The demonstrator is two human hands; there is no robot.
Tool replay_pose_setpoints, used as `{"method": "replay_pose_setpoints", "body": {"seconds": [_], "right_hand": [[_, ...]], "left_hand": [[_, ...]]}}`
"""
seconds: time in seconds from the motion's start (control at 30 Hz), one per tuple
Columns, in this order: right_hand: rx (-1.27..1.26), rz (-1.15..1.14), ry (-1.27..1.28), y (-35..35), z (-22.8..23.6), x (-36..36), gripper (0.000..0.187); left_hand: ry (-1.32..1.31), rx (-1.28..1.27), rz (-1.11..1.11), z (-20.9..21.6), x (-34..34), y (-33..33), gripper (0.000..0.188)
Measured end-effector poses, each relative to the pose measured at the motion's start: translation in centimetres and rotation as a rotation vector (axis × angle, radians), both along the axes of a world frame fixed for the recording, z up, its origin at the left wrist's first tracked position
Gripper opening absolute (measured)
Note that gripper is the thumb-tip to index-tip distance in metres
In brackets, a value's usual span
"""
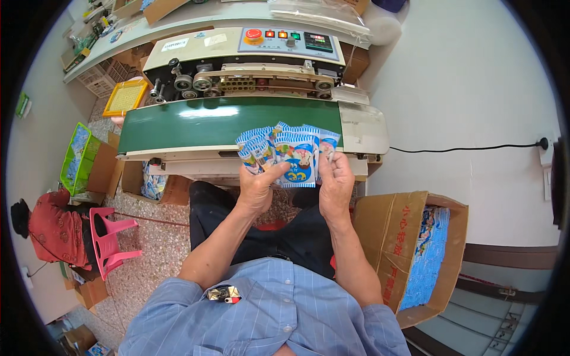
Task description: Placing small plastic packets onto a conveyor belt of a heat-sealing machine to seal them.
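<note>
Several small blue and white printed packets [297,155] are fanned out in front of me, just over the near edge of a green conveyor belt [178,126]. My left hand [256,188] grips the bunch from below, its thumb lying across the front packet. At the right side of the fan, my right hand [336,184] pinches one packet [328,140] between thumb and fingers. The belt belongs to a band sealing machine [196,48] with rollers and a control panel [290,44]. The packets overlap, so their back sides are hidden.
At my right stands a cardboard box [386,255] with blue packets inside. More packets lie in a green basket [74,178] and in a carton [172,190] under the machine. A person in red [56,231] sits on a pink chair [107,243]. A black cable [469,148] runs to the wall.
</note>
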State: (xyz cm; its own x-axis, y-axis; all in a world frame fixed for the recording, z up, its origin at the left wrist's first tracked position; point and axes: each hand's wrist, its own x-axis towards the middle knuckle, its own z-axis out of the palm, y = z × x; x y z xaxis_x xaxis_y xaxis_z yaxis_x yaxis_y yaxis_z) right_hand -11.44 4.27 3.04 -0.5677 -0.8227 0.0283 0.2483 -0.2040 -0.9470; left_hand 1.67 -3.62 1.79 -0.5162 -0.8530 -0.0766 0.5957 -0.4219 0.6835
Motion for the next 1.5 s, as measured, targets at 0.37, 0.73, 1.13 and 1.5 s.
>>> {"method": "replay_pose_setpoints", "body": {"seconds": [0.37, 0.73, 1.13, 1.5], "right_hand": [[0.053, 0.225, -0.263, -0.9, 0.0, -2.5, 0.036], [0.198, 0.163, -0.155, -1.6, -0.1, -5.8, 0.034], [0.087, 0.17, -0.301, -2.1, -1.1, -5.4, 0.03], [0.097, 0.247, -0.482, -2.2, 0.2, -6.2, 0.039]], "left_hand": [[-0.01, 0.013, 0.003, -1.5, -0.1, -1.1, 0.039], [-0.032, 0.031, 0.034, -1.7, 0.1, -2.6, 0.042], [-0.021, 0.015, -0.003, -1.3, 0.5, -2.9, 0.045], [-0.033, 0.074, -0.003, -1.8, 1.3, -2.3, 0.043]]}}
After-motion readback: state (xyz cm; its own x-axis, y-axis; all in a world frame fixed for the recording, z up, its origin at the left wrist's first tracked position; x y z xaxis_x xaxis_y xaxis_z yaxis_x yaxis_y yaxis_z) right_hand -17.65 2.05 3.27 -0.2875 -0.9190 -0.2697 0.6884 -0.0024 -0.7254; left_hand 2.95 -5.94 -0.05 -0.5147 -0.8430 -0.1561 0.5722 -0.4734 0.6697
